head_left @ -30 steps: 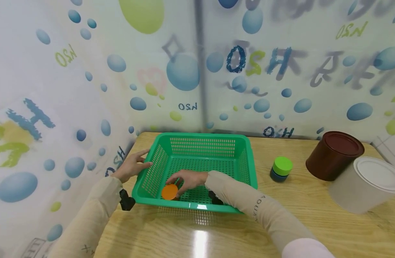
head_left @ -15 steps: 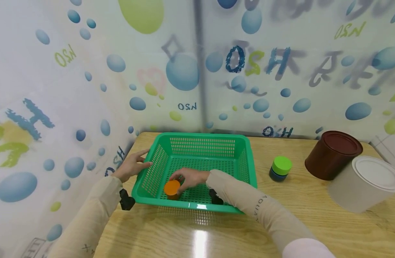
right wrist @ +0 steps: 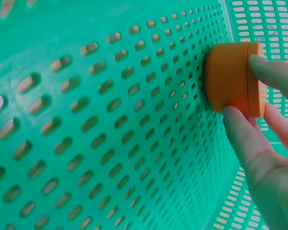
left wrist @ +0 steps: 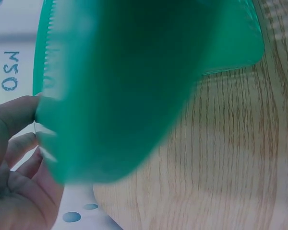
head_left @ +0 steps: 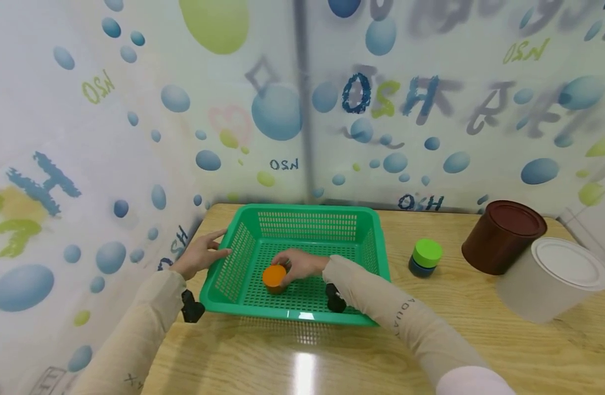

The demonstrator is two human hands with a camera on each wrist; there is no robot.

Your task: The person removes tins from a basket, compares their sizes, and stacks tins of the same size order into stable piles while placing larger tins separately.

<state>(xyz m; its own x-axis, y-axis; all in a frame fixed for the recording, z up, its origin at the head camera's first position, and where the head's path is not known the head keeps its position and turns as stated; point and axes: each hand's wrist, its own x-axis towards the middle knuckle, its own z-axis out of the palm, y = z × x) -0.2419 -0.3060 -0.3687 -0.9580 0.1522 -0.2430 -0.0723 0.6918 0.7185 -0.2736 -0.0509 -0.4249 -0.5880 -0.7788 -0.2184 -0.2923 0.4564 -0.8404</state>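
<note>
In the head view my right hand (head_left: 302, 264) reaches down inside a green plastic basket (head_left: 307, 315). Thumb and fingers pinch a small round orange lidded jar (head_left: 274, 276) near its lid. The right wrist view shows the jar (right wrist: 228, 76) with its base against or very close to the perforated basket floor (right wrist: 110, 124); which of the two cannot be told. At the basket's left end my left hand (head_left: 200, 258) holds the rim, thumb over the edge. Up close in the left wrist view, the left hand's fingers (left wrist: 24, 165) curl by the rim's outer side.
Right of the basket stands a small jar (head_left: 425, 258) with a light green lid and dark blue base. Farther right are a brown can (head_left: 504, 237) and a white tub (head_left: 552, 280). The wooden table (head_left: 243, 356) meets patterned walls at the back and left.
My right hand has moved the orange jar from the basket's front left corner rightward and back, toward the middle of the floor. The left hand stays at the rim.
</note>
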